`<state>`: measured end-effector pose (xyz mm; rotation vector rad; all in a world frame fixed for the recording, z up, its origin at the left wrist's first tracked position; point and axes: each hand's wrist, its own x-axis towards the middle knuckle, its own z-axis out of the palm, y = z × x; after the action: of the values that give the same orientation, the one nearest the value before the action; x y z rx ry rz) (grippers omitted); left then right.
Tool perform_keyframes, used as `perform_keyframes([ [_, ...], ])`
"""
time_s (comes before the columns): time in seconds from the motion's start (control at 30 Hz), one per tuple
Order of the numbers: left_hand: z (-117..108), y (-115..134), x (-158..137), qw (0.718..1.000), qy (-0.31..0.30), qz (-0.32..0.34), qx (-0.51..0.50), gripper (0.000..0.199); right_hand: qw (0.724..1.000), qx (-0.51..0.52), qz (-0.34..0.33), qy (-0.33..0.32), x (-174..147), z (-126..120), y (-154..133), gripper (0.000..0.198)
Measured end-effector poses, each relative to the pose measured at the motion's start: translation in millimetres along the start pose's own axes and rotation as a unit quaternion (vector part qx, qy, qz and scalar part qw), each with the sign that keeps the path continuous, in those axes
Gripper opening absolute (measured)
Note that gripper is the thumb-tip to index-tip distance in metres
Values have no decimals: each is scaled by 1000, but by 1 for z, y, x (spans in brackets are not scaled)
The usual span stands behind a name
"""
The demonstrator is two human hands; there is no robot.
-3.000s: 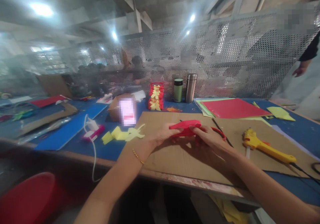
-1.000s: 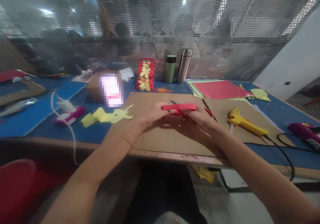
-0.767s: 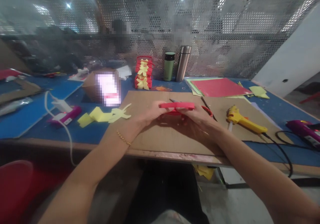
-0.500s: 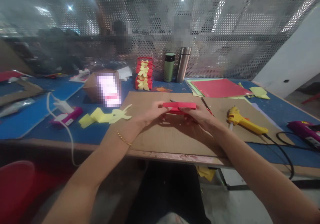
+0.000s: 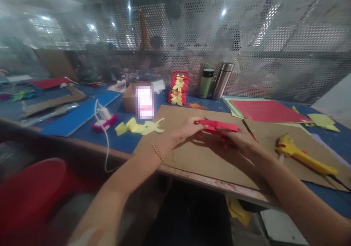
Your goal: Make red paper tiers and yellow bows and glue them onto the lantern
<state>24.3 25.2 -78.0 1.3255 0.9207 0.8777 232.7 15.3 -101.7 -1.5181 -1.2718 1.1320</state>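
Note:
Between my two hands is a folded red paper piece (image 5: pixel 216 124), held just above a brown cardboard sheet (image 5: pixel 178 161). My left hand (image 5: pixel 190 129) pinches its left end, and my right hand (image 5: pixel 240 138) grips the right end, thumb along the near side. The fingers beneath the paper are partly hidden. Left of my left hand lie yellow paper cut-outs (image 5: pixel 134 126). To the right of my right hand, a yellow glue gun (image 5: pixel 301 154) rests on the cardboard. A dark, thin tool behind my right hand is mostly covered.
A red paper lantern with yellow bows (image 5: pixel 178 88) stands at the back beside a green tumbler (image 5: pixel 206 84) and a steel flask (image 5: pixel 223 81). Red paper sheets (image 5: pixel 268 110) lie back right. Left are a lit phone (image 5: pixel 144 102), a cardboard box (image 5: pixel 129 99) and a purple power strip (image 5: pixel 105 123).
The camera view has turned left, so everything appears shifted to the right. Both hands keep hold of the red paper, which looks slightly more tilted.

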Motion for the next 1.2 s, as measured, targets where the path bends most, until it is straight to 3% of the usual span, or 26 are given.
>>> perform_keyframes([
  [0.13, -3, 4, 3, 1000, 19, -17, 4, 9, 999, 33, 0, -24, -8, -1, -8, 24],
  [0.33, -10, 11, 8, 995, 74, -52, 44, 22, 994, 73, -56, -61, -11, -5, -11, 27],
  [0.53, -16, 14, 4, 994, 40, -72, 75, 30, 991, 94, -51, -78, -4, -4, -8, 24],
  [0.7, -20, 16, 3, 994, 44, -47, 83, 37, 989, 118, -40, -74, -3, -5, -8, 26],
  [0.93, -27, 2, 12, 994, 30, 77, 74, 29, 992, 82, -66, -71, -2, -5, -9, 42],
  [1.1, -34, -7, 20, 999, -10, 32, 27, 34, 994, 59, -72, -57, -6, -6, -13, 43],
  [1.2, -41, -7, 25, 997, 20, 43, 56, 34, 993, 60, -93, -37, -8, -8, -17, 44],
])
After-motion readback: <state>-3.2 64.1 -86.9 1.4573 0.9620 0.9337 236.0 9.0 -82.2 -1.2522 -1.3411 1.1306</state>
